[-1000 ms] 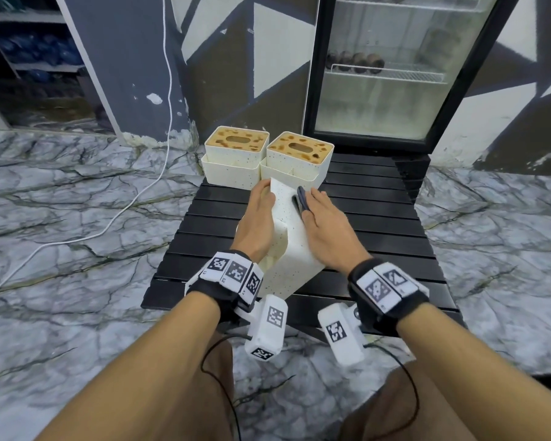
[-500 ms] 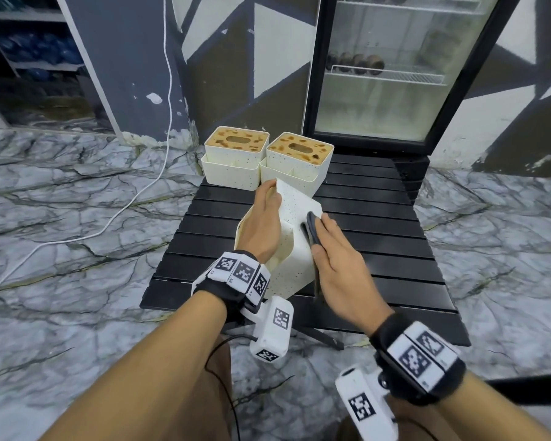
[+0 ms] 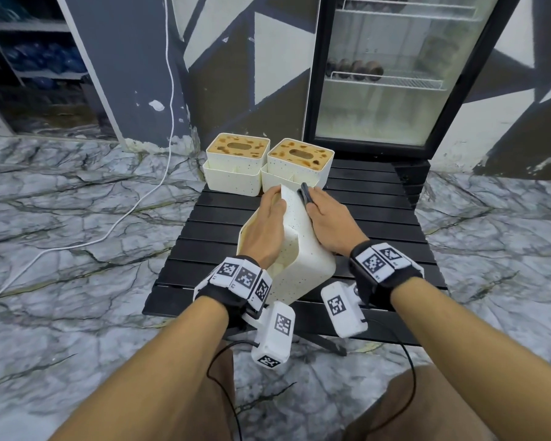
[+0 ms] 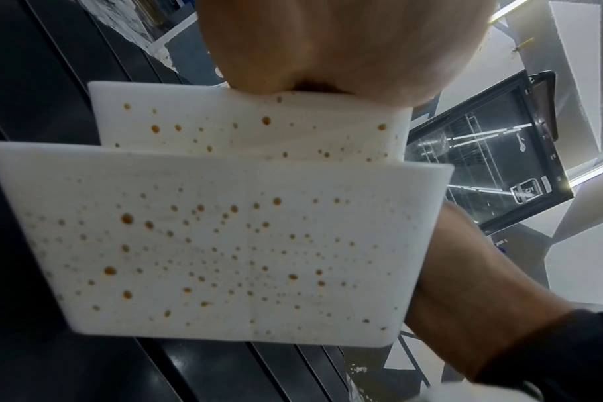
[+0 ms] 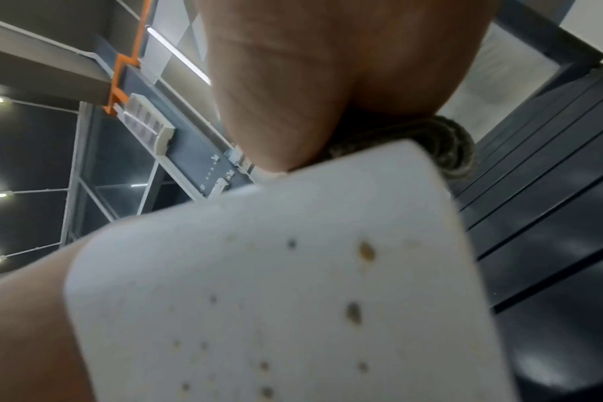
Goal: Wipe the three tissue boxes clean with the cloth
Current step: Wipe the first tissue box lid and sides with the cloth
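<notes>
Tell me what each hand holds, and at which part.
Left hand grips the tilted tissue box by its far upper edge; right hand presses the dark cloth against its side.

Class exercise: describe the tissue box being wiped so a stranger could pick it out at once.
Find the black slatted table in front of the glass-door fridge. Three speckled white boxes sit on it; two stand upright at the far edge. The wiped tissue box is nearest, tipped over between both hands, a dark cloth pressed against it.

brown-speckled white tissue box [image 3: 295, 249], dark cloth [image 3: 305, 193]
</notes>
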A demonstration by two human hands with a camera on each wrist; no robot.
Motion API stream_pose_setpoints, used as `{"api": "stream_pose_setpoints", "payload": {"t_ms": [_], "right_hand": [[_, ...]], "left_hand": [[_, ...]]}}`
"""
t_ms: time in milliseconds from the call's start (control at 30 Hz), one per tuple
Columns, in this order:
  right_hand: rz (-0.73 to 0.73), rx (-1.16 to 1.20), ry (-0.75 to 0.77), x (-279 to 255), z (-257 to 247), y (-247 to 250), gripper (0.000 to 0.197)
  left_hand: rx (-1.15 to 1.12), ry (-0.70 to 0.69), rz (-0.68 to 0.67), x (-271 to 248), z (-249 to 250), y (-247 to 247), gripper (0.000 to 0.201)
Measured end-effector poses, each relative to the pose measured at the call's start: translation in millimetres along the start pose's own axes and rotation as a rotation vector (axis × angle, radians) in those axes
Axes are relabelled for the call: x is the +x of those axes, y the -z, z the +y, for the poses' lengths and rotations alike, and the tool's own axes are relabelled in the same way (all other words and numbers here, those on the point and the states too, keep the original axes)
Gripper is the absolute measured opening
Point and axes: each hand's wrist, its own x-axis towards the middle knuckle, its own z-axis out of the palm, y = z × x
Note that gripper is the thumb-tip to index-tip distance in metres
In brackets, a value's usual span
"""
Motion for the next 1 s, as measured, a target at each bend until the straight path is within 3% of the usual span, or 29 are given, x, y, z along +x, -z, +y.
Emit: {"api": "stream_pose_setpoints", "payload": {"t_ms": [167, 467, 633, 800, 1000], "right_hand": [[0.033, 0.036, 0.0, -23, 0, -3, 0.05], [0.071, 0.119, 0.15, -110, -18, -16, 0.049], [0.048, 0.035, 0.172, -92, -21, -12, 0.049], [0.008, -0.044, 0.113, -46, -13, 2, 0.05], [0.01, 0.022, 0.072, -19, -15, 11, 0.049]], "left_hand": [[0.005, -0.006, 0.001, 0, 0, -3, 0.038], [0.02, 0.003, -0.018, -6, 5, -5, 0.037], [0.02, 0.005, -0.069, -9, 3, -2, 0.053], [0.065, -0.014, -0.11, -10, 5, -3, 0.051], [0.1, -0.024, -0.093, -12, 7, -6, 0.05]]}}
